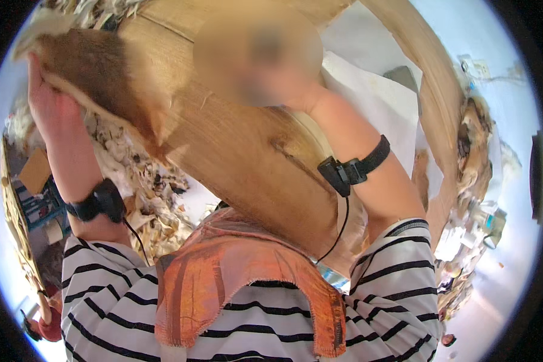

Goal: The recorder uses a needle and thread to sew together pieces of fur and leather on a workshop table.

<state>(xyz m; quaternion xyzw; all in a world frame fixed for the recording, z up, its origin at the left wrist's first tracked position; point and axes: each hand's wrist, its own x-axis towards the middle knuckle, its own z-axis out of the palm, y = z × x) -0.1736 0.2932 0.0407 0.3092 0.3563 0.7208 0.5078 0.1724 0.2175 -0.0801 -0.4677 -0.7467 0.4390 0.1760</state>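
Observation:
At the upper left, my left hand (pixel 57 102) is closed on the edge of a brown fur pelt (pixel 93 63). The pelt has a pale rim and stretches over a worn wooden tabletop (pixel 235 142), tapering to a point near the table's edge. Over the tabletop at top centre is my right hand (pixel 292 90). Its fingers are lost in a blurred patch, so what they hold or touch is hidden. Both wrists wear black straps with small boxes and cables.
A big heap of fur scraps (pixel 151 211) lies below the table edge at left, near a cardboard box (pixel 35 172). White sheeting (pixel 365 90) with a grey block (pixel 402 77) is right of my right hand. More furs (pixel 473 133) are piled far right. Another person (pixel 49 326) shows at lower left.

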